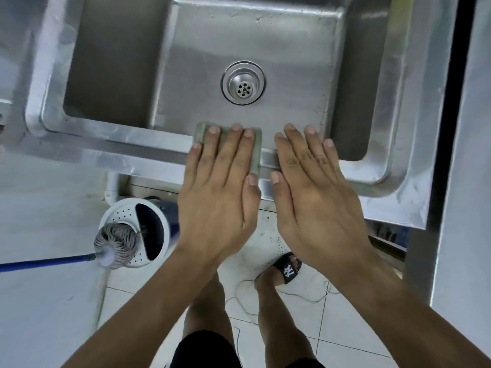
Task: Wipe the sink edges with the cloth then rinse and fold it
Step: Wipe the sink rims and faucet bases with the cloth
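Observation:
A grey-green cloth [255,152], folded into a small pad, lies on the front rim of the steel sink [106,147]. My left hand [220,192] lies flat on top of the cloth with its fingers straight, covering most of it. My right hand [310,187] lies flat beside it on the same front rim, fingers straight and reaching over the basin edge, holding nothing. The two hands are a narrow gap apart. The basin looks dry, with a round drain strainer [243,83] in its middle.
A white mop bucket [159,227] with a mop head [118,241] on a blue handle [45,262] stands on the tiled floor at the left, below the sink. A thin cord [313,298] trails on the floor by my feet. A steel panel [462,155] rises at the right.

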`<action>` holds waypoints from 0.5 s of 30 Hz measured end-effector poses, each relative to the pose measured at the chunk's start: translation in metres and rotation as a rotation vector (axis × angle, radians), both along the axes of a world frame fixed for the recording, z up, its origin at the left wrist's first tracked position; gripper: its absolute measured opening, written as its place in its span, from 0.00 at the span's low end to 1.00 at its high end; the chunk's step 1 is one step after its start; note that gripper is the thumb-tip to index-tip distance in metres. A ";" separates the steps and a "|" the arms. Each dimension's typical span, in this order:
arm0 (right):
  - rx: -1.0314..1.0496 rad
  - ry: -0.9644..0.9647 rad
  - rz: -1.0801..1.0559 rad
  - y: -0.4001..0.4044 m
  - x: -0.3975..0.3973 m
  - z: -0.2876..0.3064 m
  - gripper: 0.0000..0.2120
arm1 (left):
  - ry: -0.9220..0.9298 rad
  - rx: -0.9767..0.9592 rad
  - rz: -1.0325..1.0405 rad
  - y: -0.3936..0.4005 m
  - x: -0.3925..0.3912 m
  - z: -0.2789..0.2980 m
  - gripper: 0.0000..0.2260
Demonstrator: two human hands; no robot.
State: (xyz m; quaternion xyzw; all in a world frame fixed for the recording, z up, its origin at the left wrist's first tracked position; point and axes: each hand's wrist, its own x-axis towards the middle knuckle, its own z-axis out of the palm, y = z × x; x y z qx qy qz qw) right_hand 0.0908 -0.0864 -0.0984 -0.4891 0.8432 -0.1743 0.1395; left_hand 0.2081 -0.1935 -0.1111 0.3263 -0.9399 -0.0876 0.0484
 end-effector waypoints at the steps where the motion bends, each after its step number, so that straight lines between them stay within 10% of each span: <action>1: 0.021 0.015 0.000 -0.005 0.004 -0.002 0.27 | 0.010 0.013 -0.032 0.006 -0.001 -0.001 0.26; 15: -0.019 0.030 -0.024 -0.024 0.022 -0.010 0.27 | 0.047 -0.014 0.034 -0.019 0.025 -0.008 0.26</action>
